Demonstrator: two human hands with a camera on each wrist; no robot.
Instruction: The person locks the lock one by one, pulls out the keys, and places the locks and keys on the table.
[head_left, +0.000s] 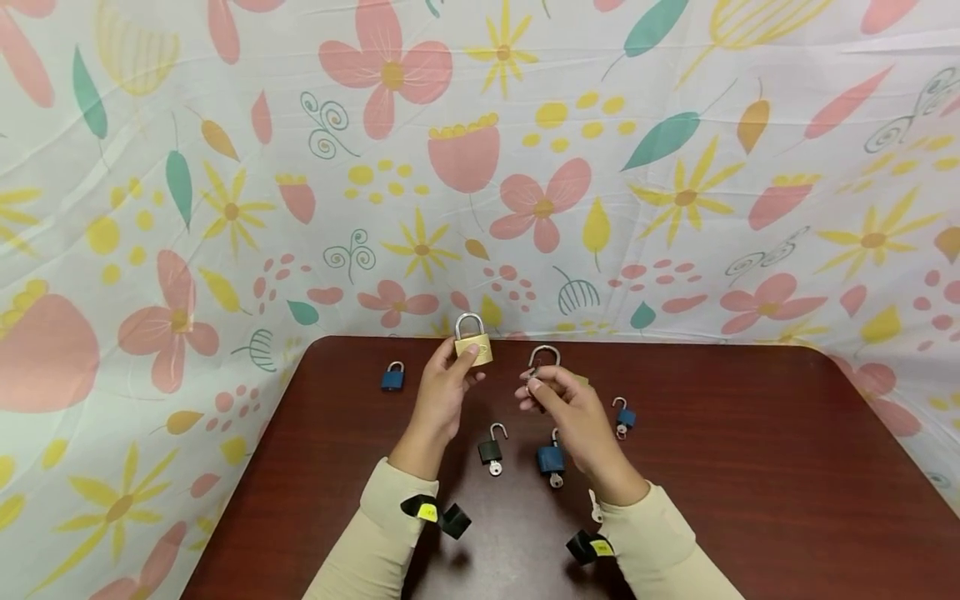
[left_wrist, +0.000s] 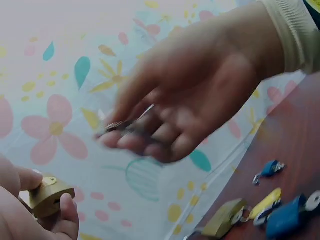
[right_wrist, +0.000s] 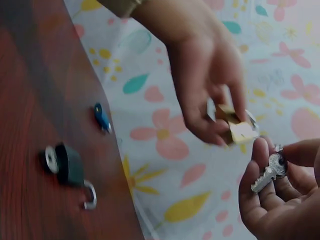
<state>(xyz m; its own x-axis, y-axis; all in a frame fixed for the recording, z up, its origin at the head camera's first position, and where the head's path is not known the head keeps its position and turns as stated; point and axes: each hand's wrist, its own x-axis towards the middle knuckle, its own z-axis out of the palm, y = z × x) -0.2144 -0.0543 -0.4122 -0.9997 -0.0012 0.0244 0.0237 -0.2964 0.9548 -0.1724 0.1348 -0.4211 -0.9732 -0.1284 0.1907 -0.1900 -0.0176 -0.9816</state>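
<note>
My left hand (head_left: 437, 398) grips a brass padlock (head_left: 480, 350) upright, its shackle on top looking seated at both ends. In the left wrist view the underside of that padlock (left_wrist: 51, 199) faces the right hand (left_wrist: 195, 95). My right hand (head_left: 581, 417), a little apart on the right, pinches small silver keys; the right wrist view shows a key (right_wrist: 265, 178) lying over the curled fingers. Behind this hand stands another padlock, its shackle (head_left: 545, 352) raised; the left wrist view shows a brass body (left_wrist: 223, 219) with a key and a yellow tag (left_wrist: 266, 204).
On the dark red table (head_left: 750, 467) lie a blue padlock (head_left: 392, 379) with its shackle down, a black padlock (head_left: 491, 451) with raised shackle and key, a larger blue padlock (head_left: 551, 459) with key, and a small open blue padlock (head_left: 626, 418). A flowered cloth (head_left: 480, 167) hangs behind.
</note>
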